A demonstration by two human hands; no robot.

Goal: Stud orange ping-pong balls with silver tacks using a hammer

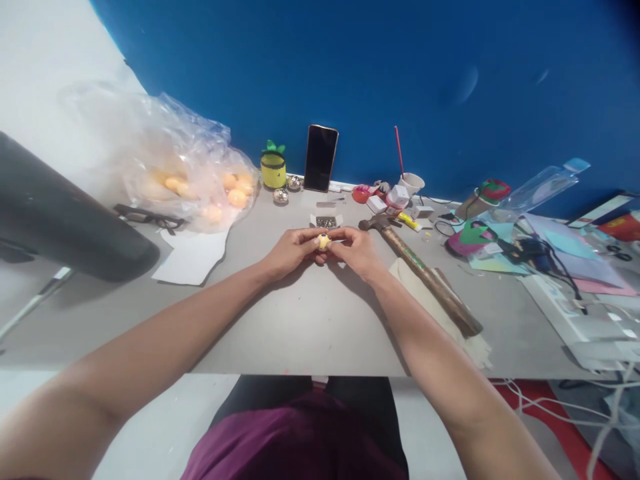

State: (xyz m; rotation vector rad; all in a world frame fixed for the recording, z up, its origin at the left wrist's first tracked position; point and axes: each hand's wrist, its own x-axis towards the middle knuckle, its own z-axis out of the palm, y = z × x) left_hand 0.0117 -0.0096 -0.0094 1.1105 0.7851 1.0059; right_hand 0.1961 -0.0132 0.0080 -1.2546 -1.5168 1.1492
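A small yellow-orange ball (pixel 324 242) with dark spots is pinched between the fingertips of both hands, above the middle of the grey table. My left hand (pixel 296 251) grips its left side, thumb in front. On the opposite side, my right hand (pixel 353 249) has thumb and fingers closed on the same ball. What the dark spots are is too small to tell. Just beyond the fingers lies an open small box (pixel 327 221) full of tiny shiny metal pieces. Two silvery studded balls (pixel 281 197) rest farther back, beside a yellow pineapple-like pot (pixel 273 170).
A hammer (pixel 425 273) lies on a cloth right of my hands. A phone (pixel 321 159) leans on the blue wall. Left are a plastic bag (pixel 190 173) of orange balls, glasses (pixel 150 217) and white paper (pixel 195 258). A power strip (pixel 580 327) sits at right.
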